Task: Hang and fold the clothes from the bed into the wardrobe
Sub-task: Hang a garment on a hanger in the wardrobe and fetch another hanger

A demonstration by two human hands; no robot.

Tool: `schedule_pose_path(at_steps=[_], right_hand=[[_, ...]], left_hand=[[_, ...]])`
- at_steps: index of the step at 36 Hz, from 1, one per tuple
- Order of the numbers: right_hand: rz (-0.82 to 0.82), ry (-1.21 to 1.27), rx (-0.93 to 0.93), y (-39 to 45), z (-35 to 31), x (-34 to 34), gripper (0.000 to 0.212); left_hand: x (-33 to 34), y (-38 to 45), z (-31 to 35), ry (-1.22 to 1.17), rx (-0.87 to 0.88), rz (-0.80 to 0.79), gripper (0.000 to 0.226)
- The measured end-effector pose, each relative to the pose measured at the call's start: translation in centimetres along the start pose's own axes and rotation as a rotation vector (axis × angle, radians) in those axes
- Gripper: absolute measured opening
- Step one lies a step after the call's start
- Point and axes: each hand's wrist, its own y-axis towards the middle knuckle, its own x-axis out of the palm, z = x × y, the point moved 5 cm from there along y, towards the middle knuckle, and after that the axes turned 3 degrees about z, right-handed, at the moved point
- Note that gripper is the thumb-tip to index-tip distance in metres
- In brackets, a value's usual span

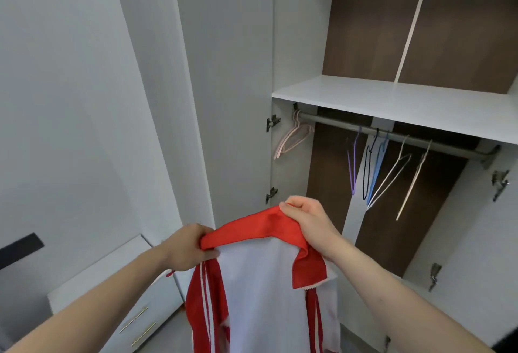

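Grip: we hold the jacket (260,291) by its red collar (252,226), one hand at each end.
Left hand (186,247): our fingers are curled tight round the collar's left end, thumb pressed on the cloth beneath.
Right hand (307,222): our fingers are bunched round the collar's right end, a little higher than the left; a red flap hangs just under the wrist.
Jacket: it hangs straight down from both hands, white panel facing us, red sleeves with white stripes on either side, its lower edge out of view.
Beyond the right hand: the open wardrobe (294,44), dark brown at the back.
Rail (392,135): above and past the right hand, just under the white shelf (392,100).
Hangers (386,167): bare on the rail, purple, dark, blue and two pale ones up and right of the grip; pink hangers (294,137) at the rail's left end, straight above the grip.
Door (224,86): swung open, above the left hand.
Drawers (123,291): a low white unit below and left of the left forearm.
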Motion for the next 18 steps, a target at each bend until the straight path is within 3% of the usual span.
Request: schedule_pose_path(at_steps=[4, 11, 15, 18], right_hand=[[0.083, -0.103, 0.016, -0.3, 0.4, -2.8, 0.036], [0.209, -0.298, 0.17, -0.6, 2.5, -8.3, 0.051], [0.157, -0.39, 0.304, -0.7, 5.3, -10.2, 0.044], [0.261, -0.299, 0.409, 0.2, 8.4, -12.6, 0.029]], left_hand=[[0.0, 0.5, 0.6, -0.169, 0.074, -0.069, 0.045], [-2.1, 2.0, 4.3, -0.503, 0.089, -0.023, 0.037], [-2.8, 3.7, 8.6, -0.591, 0.084, 0.036, 0.035], [-2.4, 5.0, 11.2, -0.643, 0.129, -0.024, 0.033]])
